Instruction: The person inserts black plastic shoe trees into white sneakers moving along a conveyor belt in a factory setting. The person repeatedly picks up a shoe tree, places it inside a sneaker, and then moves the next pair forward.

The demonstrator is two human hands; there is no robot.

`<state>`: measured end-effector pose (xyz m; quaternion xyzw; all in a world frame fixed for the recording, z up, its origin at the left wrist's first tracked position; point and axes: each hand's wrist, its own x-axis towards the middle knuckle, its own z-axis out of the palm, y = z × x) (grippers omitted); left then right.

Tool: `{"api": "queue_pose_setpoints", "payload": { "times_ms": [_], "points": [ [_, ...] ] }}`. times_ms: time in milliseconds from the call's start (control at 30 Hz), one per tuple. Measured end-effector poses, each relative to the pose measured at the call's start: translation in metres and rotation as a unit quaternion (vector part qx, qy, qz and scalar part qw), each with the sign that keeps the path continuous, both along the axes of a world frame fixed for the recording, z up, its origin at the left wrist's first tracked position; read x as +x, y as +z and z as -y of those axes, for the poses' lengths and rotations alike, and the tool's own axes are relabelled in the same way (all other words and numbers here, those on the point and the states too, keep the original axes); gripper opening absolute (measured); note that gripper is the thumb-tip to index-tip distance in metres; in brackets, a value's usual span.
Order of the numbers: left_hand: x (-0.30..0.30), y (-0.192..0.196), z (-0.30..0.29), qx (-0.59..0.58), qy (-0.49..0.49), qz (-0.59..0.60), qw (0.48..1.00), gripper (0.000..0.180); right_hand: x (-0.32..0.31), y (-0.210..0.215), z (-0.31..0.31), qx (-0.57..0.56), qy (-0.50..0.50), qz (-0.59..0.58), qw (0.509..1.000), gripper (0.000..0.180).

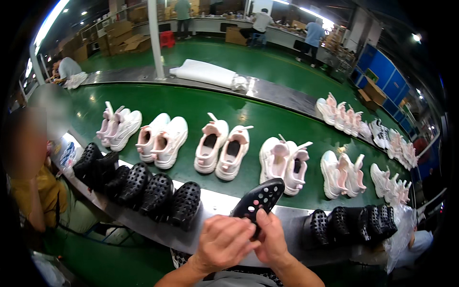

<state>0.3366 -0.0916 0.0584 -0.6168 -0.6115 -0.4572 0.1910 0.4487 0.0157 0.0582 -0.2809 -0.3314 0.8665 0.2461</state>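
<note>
black perforated clog (259, 198), green conveyor belt (191, 103)

bright overhead strip lights, glare on green belt (191, 103), dark fisheye-bent edges

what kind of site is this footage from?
Most likely a shoe factory assembly line. A green conveyor belt carries pairs of white-and-pink sneakers, black perforated clogs line the metal ledge, and both hands hold one black clog.
</note>
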Motion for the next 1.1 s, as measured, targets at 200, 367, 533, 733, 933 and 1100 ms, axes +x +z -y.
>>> {"api": "queue_pose_setpoints", "payload": {
  "times_ms": [200,367,533,733,933,1100],
  "points": [
    [-0.007,-0.019,-0.093,-0.093,-0.307,0.64,0.699,0.071,0.049,0.006,-0.054,0.105,0.199,0.184,0.957,0.047],
    [-0.01,-0.044,-0.141,-0.05,-0.269,0.676,0.685,0.043,0.058,0.044,-0.071,0.558,0.195,0.487,0.644,0.065],
    [-0.002,-0.055,-0.186,-0.017,-0.215,0.601,0.77,0.036,0.062,0.046,-0.101,0.568,0.186,0.495,0.631,0.064],
    [-0.009,-0.064,-0.229,-0.041,-0.145,0.534,0.832,0.041,0.06,0.015,-0.139,0.533,0.152,0.441,0.706,0.066],
    [-0.044,-0.082,-0.28,-0.111,0.073,0.243,0.961,0.05,0.049,-0.004,-0.174,0.485,0.149,0.453,0.733,0.063],
    [-0.074,-0.082,-0.318,-0.248,-0.046,0.226,0.941,0.031,0.027,0.017,-0.215,0.485,0.204,0.56,0.64,0.049]
  ]
}}
